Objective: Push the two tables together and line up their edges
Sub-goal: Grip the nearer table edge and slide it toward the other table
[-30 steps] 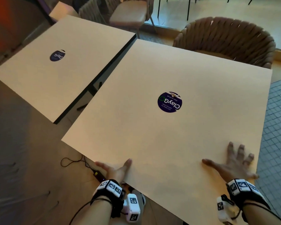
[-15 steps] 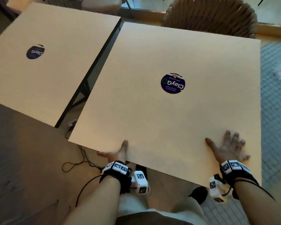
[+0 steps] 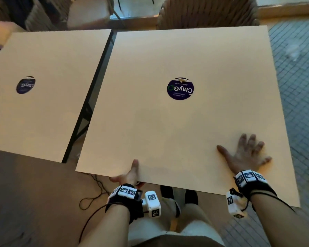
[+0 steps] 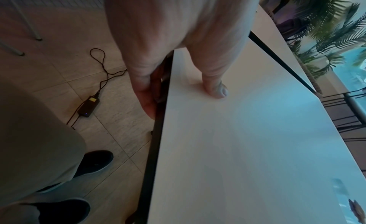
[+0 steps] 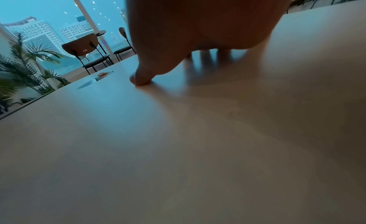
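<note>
Two tables (image 3: 43, 113) nearly joined; hands (image 3: 130, 173) hold the right one

A café or hotel lounge: matching square worktops (image 3: 185, 131) with branded stickers (image 3: 180, 89), woven chairs (image 3: 207, 13), potted palms (image 5: 23, 67), high-rise window view.

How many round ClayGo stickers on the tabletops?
2. One sticker mid right table, which both hands hold; other sticker left of centre on left table. None appear hidden.
</note>
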Available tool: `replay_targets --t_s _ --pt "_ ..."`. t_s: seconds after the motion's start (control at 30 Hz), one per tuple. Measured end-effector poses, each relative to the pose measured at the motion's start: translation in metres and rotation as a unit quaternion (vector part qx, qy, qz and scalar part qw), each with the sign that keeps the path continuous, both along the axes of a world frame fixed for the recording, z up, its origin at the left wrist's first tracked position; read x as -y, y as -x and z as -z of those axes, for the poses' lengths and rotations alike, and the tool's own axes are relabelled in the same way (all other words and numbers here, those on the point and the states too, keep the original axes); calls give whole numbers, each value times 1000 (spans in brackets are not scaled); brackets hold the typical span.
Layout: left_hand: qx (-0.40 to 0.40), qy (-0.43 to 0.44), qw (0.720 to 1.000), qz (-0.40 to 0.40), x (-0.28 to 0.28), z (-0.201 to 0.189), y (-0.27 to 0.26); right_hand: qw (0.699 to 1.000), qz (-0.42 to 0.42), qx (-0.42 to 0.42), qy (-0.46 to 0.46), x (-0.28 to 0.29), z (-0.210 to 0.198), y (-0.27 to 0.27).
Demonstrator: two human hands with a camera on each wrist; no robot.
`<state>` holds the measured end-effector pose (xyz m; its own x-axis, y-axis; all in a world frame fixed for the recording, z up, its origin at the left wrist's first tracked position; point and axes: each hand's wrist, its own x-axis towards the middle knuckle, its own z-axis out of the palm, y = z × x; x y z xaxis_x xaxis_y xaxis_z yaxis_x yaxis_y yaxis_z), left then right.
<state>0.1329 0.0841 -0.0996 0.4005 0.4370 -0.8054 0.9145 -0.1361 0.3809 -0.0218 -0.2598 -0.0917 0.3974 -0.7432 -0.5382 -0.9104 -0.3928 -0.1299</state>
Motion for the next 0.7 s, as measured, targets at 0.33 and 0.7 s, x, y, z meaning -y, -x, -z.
replay_targets --t_s 0.33,0.7 --pt "-42 -69 993 86 -35 -6 -44 999 29 -9 -22 -44 -10 -18" --pt "34 133 990 -6 -131 8 -113 877 449 157 64 -163 16 45"
